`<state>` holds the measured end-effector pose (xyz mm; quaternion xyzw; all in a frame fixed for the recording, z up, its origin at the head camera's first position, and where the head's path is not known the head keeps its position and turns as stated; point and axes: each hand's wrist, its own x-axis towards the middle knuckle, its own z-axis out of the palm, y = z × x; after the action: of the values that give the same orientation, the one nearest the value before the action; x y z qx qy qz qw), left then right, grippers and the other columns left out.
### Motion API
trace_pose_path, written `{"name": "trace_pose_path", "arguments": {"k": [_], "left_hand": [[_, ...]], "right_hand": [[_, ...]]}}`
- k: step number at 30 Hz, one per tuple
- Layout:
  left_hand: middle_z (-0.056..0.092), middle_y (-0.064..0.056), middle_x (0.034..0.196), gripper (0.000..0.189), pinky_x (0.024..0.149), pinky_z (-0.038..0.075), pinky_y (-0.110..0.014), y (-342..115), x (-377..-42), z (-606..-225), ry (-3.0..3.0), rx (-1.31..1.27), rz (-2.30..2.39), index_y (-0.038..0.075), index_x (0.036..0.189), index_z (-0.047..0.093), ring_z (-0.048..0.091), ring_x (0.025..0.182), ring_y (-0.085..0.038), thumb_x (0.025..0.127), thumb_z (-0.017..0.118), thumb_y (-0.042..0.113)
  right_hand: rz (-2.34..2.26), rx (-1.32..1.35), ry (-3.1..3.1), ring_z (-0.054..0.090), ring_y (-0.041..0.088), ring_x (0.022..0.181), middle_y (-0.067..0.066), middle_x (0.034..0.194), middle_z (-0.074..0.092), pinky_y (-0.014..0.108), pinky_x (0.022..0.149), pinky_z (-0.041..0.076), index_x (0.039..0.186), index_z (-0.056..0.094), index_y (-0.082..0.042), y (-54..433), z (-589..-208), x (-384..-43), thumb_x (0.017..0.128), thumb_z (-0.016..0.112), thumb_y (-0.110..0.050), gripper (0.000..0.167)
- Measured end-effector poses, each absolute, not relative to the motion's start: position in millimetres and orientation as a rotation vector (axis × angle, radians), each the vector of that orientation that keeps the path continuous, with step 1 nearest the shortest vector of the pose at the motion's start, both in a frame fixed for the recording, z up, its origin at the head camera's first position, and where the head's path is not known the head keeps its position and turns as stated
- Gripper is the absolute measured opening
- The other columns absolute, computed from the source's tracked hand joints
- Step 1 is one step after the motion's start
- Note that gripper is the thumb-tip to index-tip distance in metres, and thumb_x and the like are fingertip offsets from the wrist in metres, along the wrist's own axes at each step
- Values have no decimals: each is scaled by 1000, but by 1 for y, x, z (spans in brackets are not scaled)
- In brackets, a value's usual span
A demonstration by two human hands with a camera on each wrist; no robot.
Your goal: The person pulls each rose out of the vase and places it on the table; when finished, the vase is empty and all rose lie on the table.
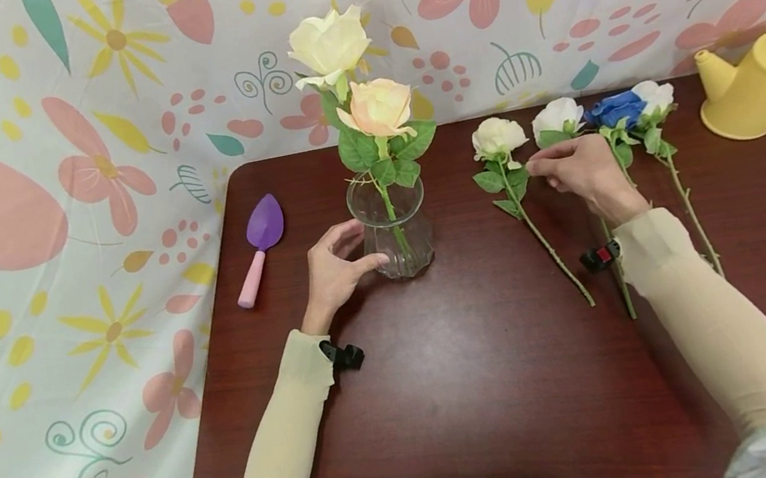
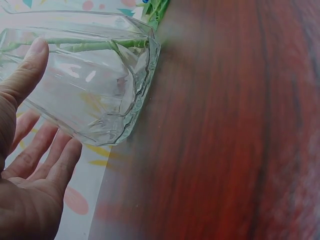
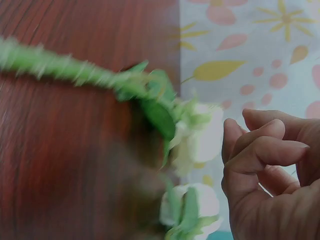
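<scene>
A clear glass vase stands upright, with a white rose and a peach rose in it. My left hand holds the vase from its left side, the thumb in front and the fingers round its side. A cream rose lies on the table, its stem toward me. Beside its head hovers my right hand, fingers loosely bent. In the right wrist view a gap shows between the right hand and the blurred white rose, with nothing between the fingers.
Right of the cream rose lie another white rose, a blue rose and a further white rose. A yellow watering can stands at the back right. A purple trowel with a pink handle lies at the left.
</scene>
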<state>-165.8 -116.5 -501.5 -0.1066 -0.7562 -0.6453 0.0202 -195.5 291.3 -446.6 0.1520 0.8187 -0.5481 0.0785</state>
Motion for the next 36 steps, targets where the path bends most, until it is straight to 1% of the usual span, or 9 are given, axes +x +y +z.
{"name": "trace_pose_path", "arguments": {"k": [2, 6, 9, 16, 19, 24, 27, 30, 36], "left_hand": [[72, -30, 130, 65, 111, 64, -34, -116, -166, -501, -2345, -334, -2003, -9, 133, 70, 73, 124, -37, 74, 95, -11], [72, -30, 130, 64, 111, 64, -32, -116, -165, -500, -2349, -336, -2001, -9, 134, 70, 72, 126, -41, 74, 95, -10], [73, -30, 130, 64, 111, 64, -33, -116, -164, -500, -2355, -334, -1991, -8, 134, 70, 73, 125, -38, 75, 96, -10], [73, -29, 130, 64, 113, 64, -38, -117, -164, -500, -2354, -336, -1991, -7, 134, 71, 73, 124, -35, 75, 96, -9], [73, -29, 130, 64, 113, 64, -39, -116, -164, -499, -2352, -334, -1993, -8, 134, 71, 73, 124, -36, 75, 96, -9], [72, -29, 131, 64, 114, 63, -42, -117, -164, -499, -2352, -329, -2000, -8, 134, 71, 72, 126, -37, 75, 95, -10], [72, -29, 131, 65, 114, 63, -44, -117, -165, -500, -2352, -328, -2003, -8, 134, 70, 72, 126, -37, 74, 95, -11], [72, -29, 132, 65, 114, 63, -44, -118, -165, -500, -2352, -332, -2003, -8, 135, 70, 72, 127, -38, 74, 95, -10], [72, -28, 132, 64, 113, 64, -36, -117, -164, -501, -2357, -342, -2000, -7, 134, 70, 72, 127, -36, 75, 95, -9]], "right_hand": [[-1685, 442, 2453, 63, -1, 63, -22, 73, 73, 14, 61, 58, 88, 82, -35, 285, -440, -193, 101, 81, -25, 16], [-1757, 406, 2462, 61, -1, 61, -22, 71, 73, 14, 58, 58, 102, 87, -26, 272, -427, -186, 99, 82, -23, 6], [-1772, 376, 2474, 62, 1, 61, -23, 72, 74, 15, 58, 59, 110, 86, -20, 261, -418, -182, 99, 83, -24, 12], [-1832, 295, 2462, 58, 3, 59, -22, 72, 73, 16, 53, 50, 105, 86, -24, 234, -394, -173, 98, 83, -23, 7], [-1881, 240, 2453, 56, 5, 57, -20, 74, 75, 17, 50, 46, 104, 87, -21, 221, -385, -170, 98, 84, -21, 7], [-1954, 139, 2422, 56, 6, 57, -17, 81, 76, 16, 49, 46, 104, 87, -15, 203, -375, -171, 98, 83, -19, 8], [-1951, 63, 2410, 54, 8, 56, -15, 79, 74, 19, 48, 44, 105, 86, -15, 194, -371, -177, 98, 83, -18, 8], [-1939, -15, 2397, 52, 9, 56, -11, 69, 68, 21, 46, 37, 107, 85, -15, 185, -370, -185, 98, 83, -19, 10], [-1944, -78, 2355, 50, 7, 56, -11, 64, 64, 19, 47, 36, 105, 85, -11, 167, -366, -198, 98, 82, -15, 9]]}}
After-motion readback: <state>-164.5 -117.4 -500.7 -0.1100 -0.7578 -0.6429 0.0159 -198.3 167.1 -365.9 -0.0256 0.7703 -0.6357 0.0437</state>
